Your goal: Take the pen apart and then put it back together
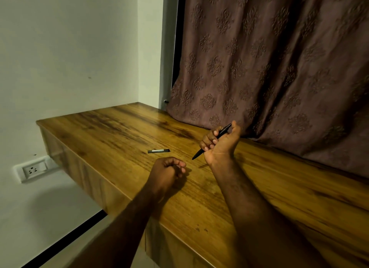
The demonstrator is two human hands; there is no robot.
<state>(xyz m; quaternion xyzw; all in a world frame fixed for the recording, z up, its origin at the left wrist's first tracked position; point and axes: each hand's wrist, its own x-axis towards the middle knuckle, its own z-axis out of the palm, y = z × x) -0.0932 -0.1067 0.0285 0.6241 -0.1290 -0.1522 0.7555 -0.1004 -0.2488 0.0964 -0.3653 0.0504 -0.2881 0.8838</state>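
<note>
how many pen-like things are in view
2: a black pen held in the right hand, and a short dark piece lying on the table. The closed left hand may hide more.

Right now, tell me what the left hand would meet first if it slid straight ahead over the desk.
Probably the small dark pen part lying on the desk, just beyond the curled left hand; depth is unclear.

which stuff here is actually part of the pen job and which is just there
Part of the job:
- black pen, gripped in the right hand
- small dark piece lying on the wooden desk
- left hand, curled; contents not visible

Just there:
- curtain
- wall socket
</note>
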